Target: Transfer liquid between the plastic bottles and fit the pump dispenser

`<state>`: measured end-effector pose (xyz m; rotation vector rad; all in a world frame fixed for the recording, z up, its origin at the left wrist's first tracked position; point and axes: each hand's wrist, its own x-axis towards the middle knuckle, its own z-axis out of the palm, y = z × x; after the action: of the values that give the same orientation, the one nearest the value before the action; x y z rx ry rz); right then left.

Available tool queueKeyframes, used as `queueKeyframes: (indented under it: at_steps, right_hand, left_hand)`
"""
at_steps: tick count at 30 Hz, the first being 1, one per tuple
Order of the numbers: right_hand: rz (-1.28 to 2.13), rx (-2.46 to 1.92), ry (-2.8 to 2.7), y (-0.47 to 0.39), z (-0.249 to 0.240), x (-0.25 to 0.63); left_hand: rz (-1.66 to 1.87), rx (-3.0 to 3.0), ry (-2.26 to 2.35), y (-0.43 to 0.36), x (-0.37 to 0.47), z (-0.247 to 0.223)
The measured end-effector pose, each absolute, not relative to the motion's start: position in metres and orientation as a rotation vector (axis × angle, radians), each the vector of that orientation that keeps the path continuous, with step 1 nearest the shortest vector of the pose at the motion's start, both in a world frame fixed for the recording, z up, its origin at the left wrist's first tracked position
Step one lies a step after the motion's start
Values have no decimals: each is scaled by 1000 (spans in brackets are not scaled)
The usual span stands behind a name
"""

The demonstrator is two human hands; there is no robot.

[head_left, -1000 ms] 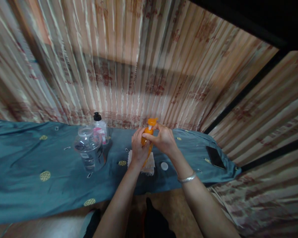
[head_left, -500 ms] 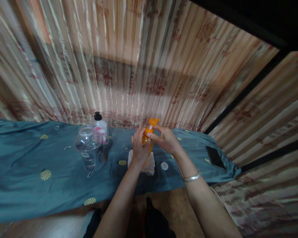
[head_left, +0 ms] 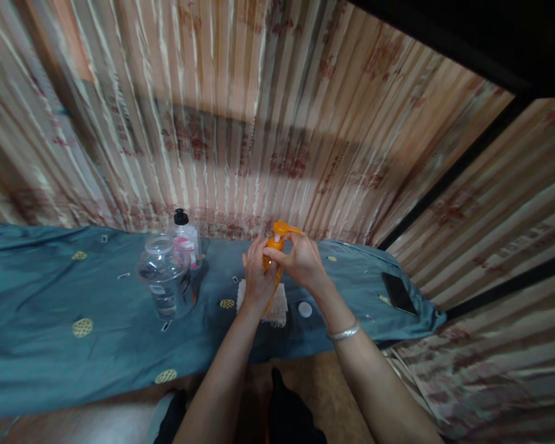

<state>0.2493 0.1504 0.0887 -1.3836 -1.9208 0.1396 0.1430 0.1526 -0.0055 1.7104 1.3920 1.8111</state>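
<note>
Basically no legible brand anywhere. Orange pump btl (head_left: 280, 275) is mid-table, tilted over a small white cloth (head_left: 278, 308); can't tell if base touches it. L hand (head_left: 258, 274) wrapped round btl body, hiding any label; R hand (head_left: 304, 258) clamped at its neck, thumb & fingers just under pump head (head_left: 282, 228). To the left: clear jar (head_left: 165, 280), small pale label w/ dark marks, unreadable; behind it, black-capped btl (head_left: 195, 238), pink label, text too small. White disc (head_left: 304, 309) & dark phone (head_left: 399, 293) at right. Curtain (head_left: 231, 179) print: blurred lettering, illegible.
</note>
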Motion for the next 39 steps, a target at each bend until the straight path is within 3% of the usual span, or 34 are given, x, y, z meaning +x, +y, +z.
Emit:
queueKeyframes:
  at_steps: [10, 22, 30, 39]
  right_hand:
    - [494, -1149, -2016, 152, 83, 263]
    - [221, -1368, -1784, 149, 77, 247]
    - [395, -1199, -1923, 145, 78, 253]
    - [199, -1366, -1767, 147, 72, 244]
  left_hand:
    - [1804, 1717, 1401, 150, 145, -2]
    - [1830, 1722, 1396, 151, 145, -4]
    - [1831, 1710, 1410, 149, 146, -2]
    - [1835, 1716, 1410, 149, 146, -2]
